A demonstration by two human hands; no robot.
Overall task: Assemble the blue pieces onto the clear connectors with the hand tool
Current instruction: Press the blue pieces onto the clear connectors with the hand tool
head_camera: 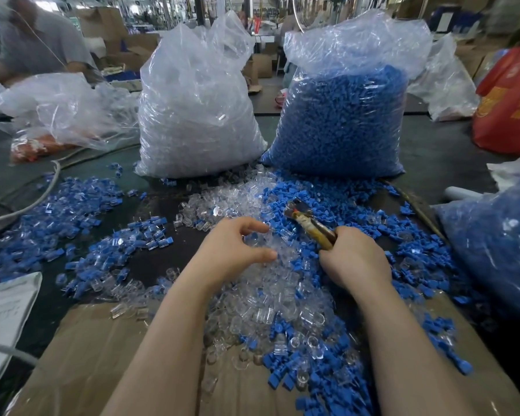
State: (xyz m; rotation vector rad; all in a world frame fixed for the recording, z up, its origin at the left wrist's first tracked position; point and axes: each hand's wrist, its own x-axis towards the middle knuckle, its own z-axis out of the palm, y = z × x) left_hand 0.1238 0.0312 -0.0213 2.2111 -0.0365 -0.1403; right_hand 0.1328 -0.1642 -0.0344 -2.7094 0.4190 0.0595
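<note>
Far off to the left of both hands, finished parts (81,223) lie spread on the dark table (433,151), blue and clear stuck together. Behind the left hand (233,250) stands a big bag (197,115) full of clear connectors. The left hand rests on a heap of loose clear connectors (270,295), with its thumb and fingers curved over them like a claw. I cannot tell if it pinches one. The heap runs down between the two arms onto a sheet of cardboard (102,355). The right hand (354,259) is closed tight around the tool (309,222). The tool's tip sticks up and away to the left, over the blue pieces (327,196). Behind the right hand stands another bag (342,121), packed with blue pieces. More blue pieces lie all around the right arm.
</note>
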